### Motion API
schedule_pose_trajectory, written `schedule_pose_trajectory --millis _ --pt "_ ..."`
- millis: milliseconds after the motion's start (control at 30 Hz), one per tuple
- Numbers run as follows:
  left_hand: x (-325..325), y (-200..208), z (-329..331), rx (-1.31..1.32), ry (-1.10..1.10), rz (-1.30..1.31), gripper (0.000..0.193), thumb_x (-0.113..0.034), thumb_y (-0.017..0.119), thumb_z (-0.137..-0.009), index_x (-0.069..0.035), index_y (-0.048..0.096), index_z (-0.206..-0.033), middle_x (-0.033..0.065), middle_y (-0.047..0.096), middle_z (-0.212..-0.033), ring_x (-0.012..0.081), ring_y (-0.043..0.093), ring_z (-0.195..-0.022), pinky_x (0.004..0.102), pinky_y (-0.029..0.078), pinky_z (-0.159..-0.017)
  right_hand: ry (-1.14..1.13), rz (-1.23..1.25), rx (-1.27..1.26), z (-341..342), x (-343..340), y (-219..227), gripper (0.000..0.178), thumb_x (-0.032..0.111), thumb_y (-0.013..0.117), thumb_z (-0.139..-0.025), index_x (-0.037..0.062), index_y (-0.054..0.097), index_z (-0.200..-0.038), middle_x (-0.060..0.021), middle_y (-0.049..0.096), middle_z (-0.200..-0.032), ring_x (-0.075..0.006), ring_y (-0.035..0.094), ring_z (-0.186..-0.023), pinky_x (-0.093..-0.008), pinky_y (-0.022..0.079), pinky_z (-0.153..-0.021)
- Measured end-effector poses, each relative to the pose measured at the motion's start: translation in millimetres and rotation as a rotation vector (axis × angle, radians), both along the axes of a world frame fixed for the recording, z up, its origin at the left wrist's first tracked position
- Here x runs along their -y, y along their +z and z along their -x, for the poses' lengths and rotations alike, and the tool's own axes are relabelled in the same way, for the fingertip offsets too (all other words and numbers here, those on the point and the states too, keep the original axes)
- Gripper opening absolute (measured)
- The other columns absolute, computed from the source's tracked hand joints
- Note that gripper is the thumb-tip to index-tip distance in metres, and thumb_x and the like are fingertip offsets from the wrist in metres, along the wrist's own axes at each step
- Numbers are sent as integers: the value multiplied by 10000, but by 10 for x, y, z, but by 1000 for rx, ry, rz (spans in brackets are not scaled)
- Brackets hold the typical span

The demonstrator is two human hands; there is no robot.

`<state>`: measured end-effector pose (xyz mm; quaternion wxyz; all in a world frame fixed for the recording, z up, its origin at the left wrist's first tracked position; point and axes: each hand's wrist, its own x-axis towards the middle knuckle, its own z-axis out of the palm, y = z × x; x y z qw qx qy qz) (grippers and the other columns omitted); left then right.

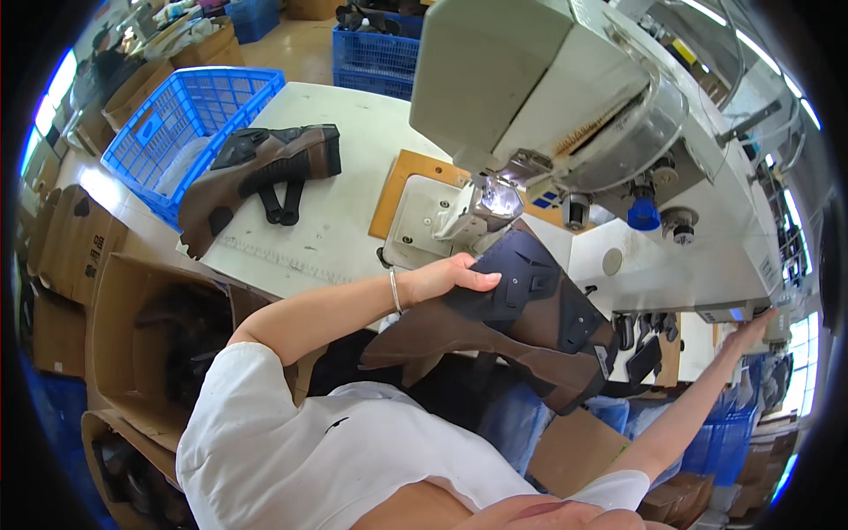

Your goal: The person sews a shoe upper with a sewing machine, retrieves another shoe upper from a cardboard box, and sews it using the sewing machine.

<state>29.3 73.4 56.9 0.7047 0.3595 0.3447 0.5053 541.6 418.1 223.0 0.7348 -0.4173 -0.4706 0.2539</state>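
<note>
My left hand grasps the brown boot at centre frame; my right hand, far right, touches the sewing machine, grip unclear.

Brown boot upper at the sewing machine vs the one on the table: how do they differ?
The boot upper at the machine is held by the left hand under the sewing head; the boot upper on the table lies flat, untouched, beside the blue crate. The held one shows a large dark panel facing up; the other shows mostly brown. Both are brown with black trim and straps.
</note>
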Motion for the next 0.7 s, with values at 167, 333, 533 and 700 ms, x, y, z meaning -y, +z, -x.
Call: schedule_pose_trajectory --millis 167,333,533,700 --pt "-50 237 -52 -28 47 -1 312 -310 613 -863 -8 645 -935 21 639 -857 68 584 -743 211 469 -694 -226 -108 456 6 413 387 547 368 503 -937 -52 427 -1279 -148 510 -1228 -231 514 -1094 -324 426 -919" --pt "-207 292 -6 56 122 -61 357 -323 591 -873 -10 613 -1043 33 636 -965 76 584 -827 228 465 -757 130 -133 491 1322 2189 -795 426 198 491 -935 -2 408 -1302 -156 417 -1309 -246 409 -1220 -352 348 -997" --pt "-102 442 131 76 248 -10 389 -335 590 -875 -9 591 -1087 44 629 -1008 90 594 -856 240 475 -783 393 -86 772 2555 2560 -967 695 98 597 -786 0 280 -1396 -140 338 -1402 -256 342 -1276 -352 243 -1066" --pt "-16 599 544 -125 267 153 367 -351 576 -895 -18 611 -1045 52 653 -965 115 627 -842 243 491 -756 419 -108 682 2946 2431 -905 695 164 661 -795 -5 313 -1372 -133 443 -1289 -218 453 -1133 -324 320 -999"
